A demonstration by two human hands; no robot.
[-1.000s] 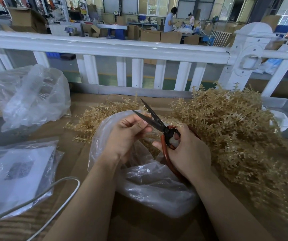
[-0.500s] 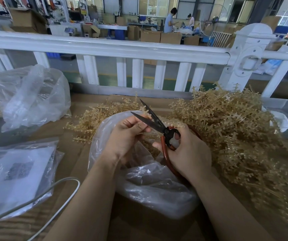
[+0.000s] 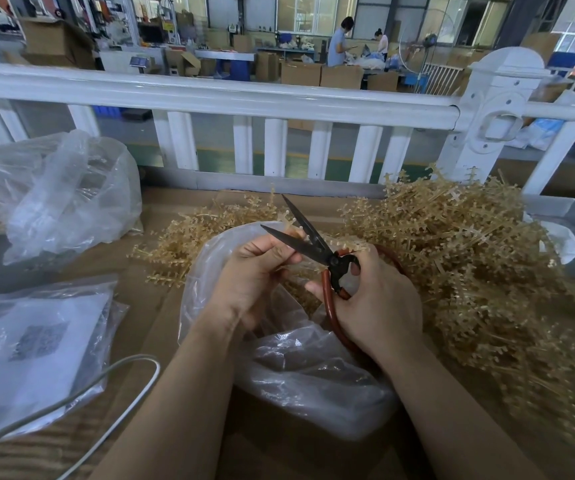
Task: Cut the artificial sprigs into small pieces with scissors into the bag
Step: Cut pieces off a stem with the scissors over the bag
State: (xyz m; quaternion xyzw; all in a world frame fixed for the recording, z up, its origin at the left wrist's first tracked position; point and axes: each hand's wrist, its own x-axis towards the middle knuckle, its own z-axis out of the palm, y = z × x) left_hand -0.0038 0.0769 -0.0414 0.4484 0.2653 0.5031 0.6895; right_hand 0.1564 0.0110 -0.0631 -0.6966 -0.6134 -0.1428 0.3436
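Mid-cut, over the clear bag point(image 3: 300, 368) lying open at the near centre of the table point(image 3: 147, 306). Left hand point(image 3: 255, 282) is pinching a short sprig piece point(image 3: 291, 233) between thumb and fingers point(image 3: 281, 252), presenting it to the blades. Right hand point(image 3: 379, 299) is gripping the red-handled scissors point(image 3: 317, 245), fingers curled through and round the loops; blades are standing apart, points aimed far-left, the sprig sitting between them just above the bag mouth.

Big heap of uncut sprigs point(image 3: 469, 258) is lying to the right, a smaller scatter point(image 3: 189, 240) at the far left of the bag.

Judgement: the snip itself is due. Next move is calling for a squeeze of the handles with the left fingers kept clear of the edge, and the piece held over the opening so it drops inside.
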